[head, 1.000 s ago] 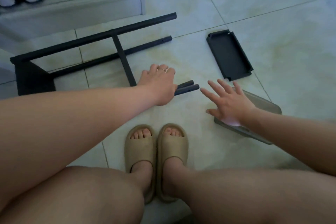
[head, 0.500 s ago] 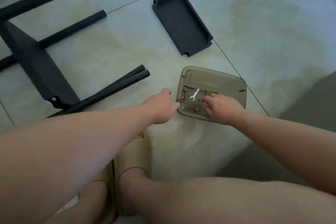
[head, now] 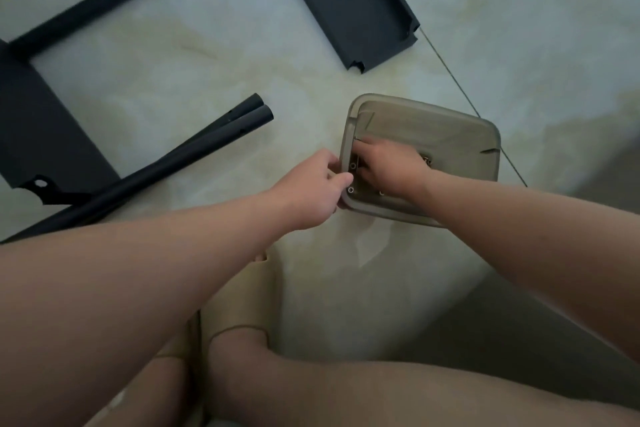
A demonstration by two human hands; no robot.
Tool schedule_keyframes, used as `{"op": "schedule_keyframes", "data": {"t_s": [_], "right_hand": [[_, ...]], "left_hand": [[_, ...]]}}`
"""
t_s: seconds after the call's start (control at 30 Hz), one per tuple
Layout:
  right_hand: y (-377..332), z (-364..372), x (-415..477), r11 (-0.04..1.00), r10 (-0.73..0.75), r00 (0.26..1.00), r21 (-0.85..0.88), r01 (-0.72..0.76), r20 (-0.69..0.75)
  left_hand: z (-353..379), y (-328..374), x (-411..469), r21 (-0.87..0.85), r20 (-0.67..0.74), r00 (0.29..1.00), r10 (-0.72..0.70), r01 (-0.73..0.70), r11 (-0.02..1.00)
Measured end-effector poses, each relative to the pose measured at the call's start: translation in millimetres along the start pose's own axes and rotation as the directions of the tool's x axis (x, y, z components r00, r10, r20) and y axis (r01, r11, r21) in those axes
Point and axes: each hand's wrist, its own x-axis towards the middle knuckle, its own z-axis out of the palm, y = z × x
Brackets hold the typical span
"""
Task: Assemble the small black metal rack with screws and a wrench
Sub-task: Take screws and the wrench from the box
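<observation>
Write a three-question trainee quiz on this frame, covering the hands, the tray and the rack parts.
1. True or false: the right hand is reaching inside the tan tray.
2. The left hand grips: A) the tray's left rim, B) the black shelf panel, C) a slipper.
3. Fill in: the two loose black tubes lie side by side on the floor to the ____ of the tray.
Key: 1 true; 2 A; 3 left.
</observation>
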Motion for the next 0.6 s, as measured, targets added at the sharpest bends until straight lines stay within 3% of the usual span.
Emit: {"op": "schedule_keyframes", "data": {"t_s": [0.2,0.43,0.6], "right_hand": [[6.4,0.5,-1.1,0.997,0.076,0.997,0.007,-0.076,-0.03],[18.7,-9.8,-12.2,0.984,0.124,0.992,-0.129,-0.124,-0.003],[8.1,-46.0,-32.8,0.98,0.19,0.982,0.051,-0.19,0.002]], "left_hand": [[-0.4,-0.6,-3.1,0.002,0.005,1.0,-0.006,0.006,1.0],[-0.3,2.0,-5.4,0.021,-0.021,0.998,-0.059,0.059,0.998],[-29.0,7.5,-27.9,0.129,-0.041,0.994,-0.104,0.109,0.986]]}}
